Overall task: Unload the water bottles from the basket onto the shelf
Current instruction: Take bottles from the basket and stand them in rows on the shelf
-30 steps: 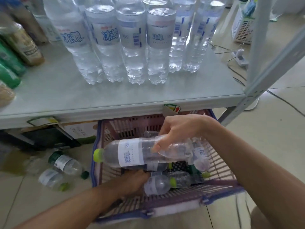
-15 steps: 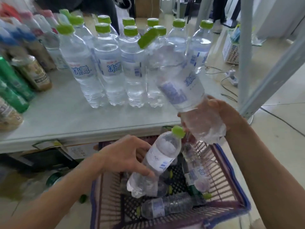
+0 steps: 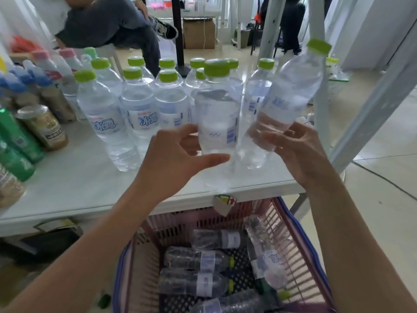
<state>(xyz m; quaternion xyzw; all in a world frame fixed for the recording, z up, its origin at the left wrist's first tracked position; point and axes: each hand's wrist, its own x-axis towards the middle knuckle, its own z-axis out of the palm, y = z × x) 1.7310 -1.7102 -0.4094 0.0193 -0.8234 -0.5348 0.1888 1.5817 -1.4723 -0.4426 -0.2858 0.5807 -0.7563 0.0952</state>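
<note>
While several water bottles (image 3: 198,260) lie in the basket (image 3: 301,240) below the shelf (image 3: 79,184), the left hand (image 3: 180,159) grips an upright bottle (image 3: 217,118) over the shelf's front edge. The right hand (image 3: 300,154) clasps a tilted bottle (image 3: 291,93) beside it, in front of the standing row (image 3: 140,109) on the shelf.

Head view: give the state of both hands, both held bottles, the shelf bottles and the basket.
Left hand, gripping upright clear green-capped water bottle.
Right hand, gripping tilted clear green-capped water bottle, cap leaning right.
Standing clear water bottles on white shelf, upright, capped.
Pink slatted plastic basket, several lying water bottles inside.
</note>
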